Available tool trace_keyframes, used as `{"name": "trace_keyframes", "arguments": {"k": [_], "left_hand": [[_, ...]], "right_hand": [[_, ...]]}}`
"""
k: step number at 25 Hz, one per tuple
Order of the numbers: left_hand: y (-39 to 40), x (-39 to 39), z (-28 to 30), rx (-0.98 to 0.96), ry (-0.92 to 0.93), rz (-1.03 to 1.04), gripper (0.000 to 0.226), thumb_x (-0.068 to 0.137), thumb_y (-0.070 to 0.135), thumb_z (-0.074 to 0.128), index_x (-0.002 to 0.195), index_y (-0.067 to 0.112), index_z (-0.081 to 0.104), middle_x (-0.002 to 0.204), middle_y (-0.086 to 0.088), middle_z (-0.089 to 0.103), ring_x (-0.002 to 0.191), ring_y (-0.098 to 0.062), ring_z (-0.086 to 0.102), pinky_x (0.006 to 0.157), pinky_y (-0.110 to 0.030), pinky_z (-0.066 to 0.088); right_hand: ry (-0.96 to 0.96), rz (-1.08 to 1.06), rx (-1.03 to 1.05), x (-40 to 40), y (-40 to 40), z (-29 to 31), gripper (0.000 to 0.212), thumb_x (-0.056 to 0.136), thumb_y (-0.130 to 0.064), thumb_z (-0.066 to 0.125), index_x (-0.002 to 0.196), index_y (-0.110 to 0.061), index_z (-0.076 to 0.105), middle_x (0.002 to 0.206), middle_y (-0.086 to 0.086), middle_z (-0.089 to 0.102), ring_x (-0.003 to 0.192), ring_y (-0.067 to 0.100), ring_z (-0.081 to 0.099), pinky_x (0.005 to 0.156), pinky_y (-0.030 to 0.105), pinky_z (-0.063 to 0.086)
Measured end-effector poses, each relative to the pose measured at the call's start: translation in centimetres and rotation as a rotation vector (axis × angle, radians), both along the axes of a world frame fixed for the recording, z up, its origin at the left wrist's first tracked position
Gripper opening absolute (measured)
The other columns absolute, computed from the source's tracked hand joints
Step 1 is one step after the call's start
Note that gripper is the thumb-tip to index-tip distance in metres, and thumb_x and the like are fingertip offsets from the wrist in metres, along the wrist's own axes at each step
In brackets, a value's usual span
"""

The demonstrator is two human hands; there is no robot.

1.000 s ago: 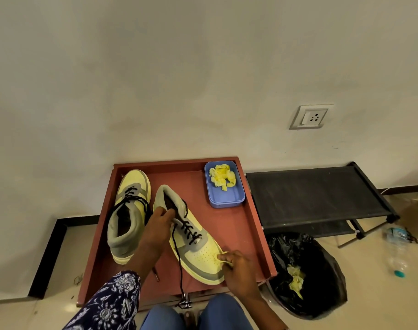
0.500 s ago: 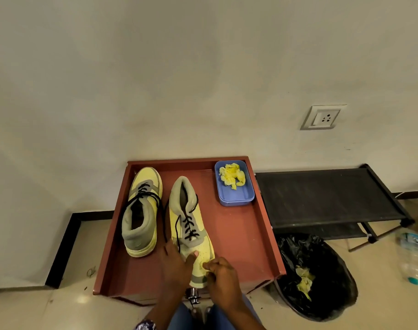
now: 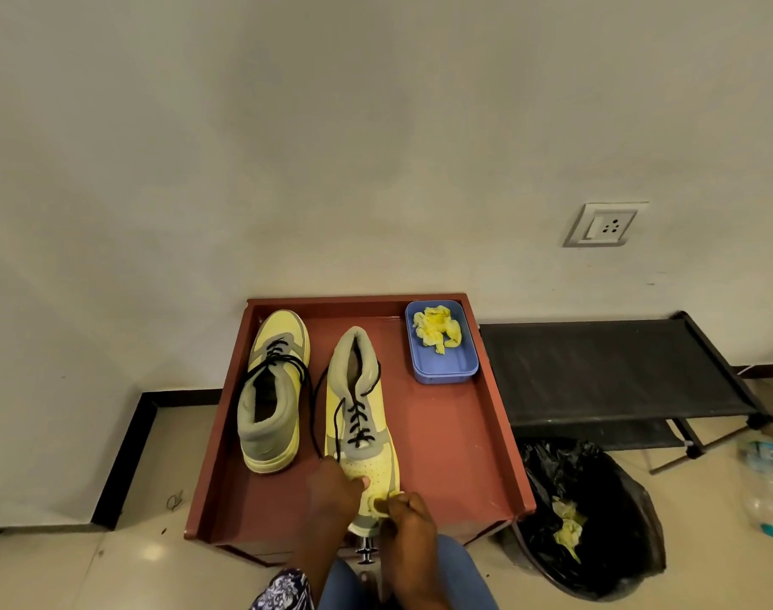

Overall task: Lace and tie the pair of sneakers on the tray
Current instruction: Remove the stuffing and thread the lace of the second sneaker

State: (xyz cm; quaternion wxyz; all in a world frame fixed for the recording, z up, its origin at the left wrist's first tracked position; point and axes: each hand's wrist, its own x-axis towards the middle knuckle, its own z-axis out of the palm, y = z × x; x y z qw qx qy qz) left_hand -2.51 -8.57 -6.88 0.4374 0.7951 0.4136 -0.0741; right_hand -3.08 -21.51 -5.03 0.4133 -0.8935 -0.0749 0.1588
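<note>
A red-brown tray [image 3: 499,438] with raised edges is seen in the lower middle of the frame, set against a pale wall. Two yellow-and-grey sneakers are lying on it side by side, pointing opposite ways. The left sneaker [image 3: 272,389] is placed with its toe toward the wall and its heel toward the lower edge of the frame; its black lace [image 3: 283,361] is threaded through the eyelets, and loose loops are draped over its sides. The right sneaker [image 3: 360,424] is turned with its heel collar toward the wall and its toe toward the lower edge; its black lace [image 3: 358,422] is crossed over the tongue, and a long loose end is trailed down its left side.

The toe of the right sneaker is grasped by both hands at the lower centre of the frame. The left hand [image 3: 332,495] is laid on the toe's left side, with the thumb pressed onto the perforated toe box and the fingers wrapped round the edge. The right hand [image 3: 409,517] is set at the toe's tip, where the fingers are pinched on the yellow rim.

A blue dish [image 3: 442,369] holding crumpled yellow paper [image 3: 435,330] is kept in the tray's upper right corner. To the right of the tray, a black rack [image 3: 605,372], a black bin bag [image 3: 596,521] and a wall socket [image 3: 605,224] are visible.
</note>
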Motion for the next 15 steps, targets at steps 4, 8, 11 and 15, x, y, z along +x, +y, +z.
{"name": "trace_keyframes", "arguments": {"k": [4,8,11,15], "left_hand": [[-0.1,-0.5,-0.2,-0.101,-0.109,0.075,0.054,0.071,0.022,0.075,0.113,-0.007,0.056,0.111,-0.021,0.062,0.105,-0.034,0.059,0.088,-0.034,0.045],[0.0,-0.6,-0.1,-0.209,-0.117,0.079,0.060,0.071,0.023,0.074,0.119,-0.004,0.051,0.117,-0.010,0.057,0.113,-0.031,0.055,0.095,-0.032,0.044],[0.8,-0.3,-1.0,-0.201,-0.086,0.017,0.074,0.055,0.039,0.064,0.116,-0.002,0.056,0.113,-0.017,0.063,0.107,-0.030,0.059,0.092,-0.039,0.048],[1.0,-0.4,-0.6,-0.130,0.006,-0.025,0.044,0.070,0.035,0.072,0.093,-0.001,0.062,0.095,-0.019,0.067,0.094,-0.032,0.064,0.076,-0.034,0.048]], "right_hand": [[-0.064,0.014,-0.088,0.4,0.2,-1.1,0.032,0.081,0.009,0.053,0.104,-0.007,0.068,0.112,0.007,0.062,0.103,0.019,0.058,0.089,0.011,0.039],[-0.002,-0.174,0.026,2.3,1.5,0.1,0.029,0.079,0.012,0.053,0.100,-0.002,0.068,0.106,0.012,0.067,0.100,0.025,0.062,0.085,0.015,0.040],[-0.012,-0.140,0.060,4.7,1.9,0.4,0.029,0.081,0.009,0.052,0.101,-0.003,0.069,0.106,0.010,0.070,0.099,0.022,0.063,0.091,0.019,0.044],[-0.017,-0.048,0.075,7.6,3.2,1.5,0.036,0.082,0.007,0.049,0.111,-0.004,0.066,0.113,0.010,0.068,0.105,0.021,0.063,0.091,0.014,0.039]]}}
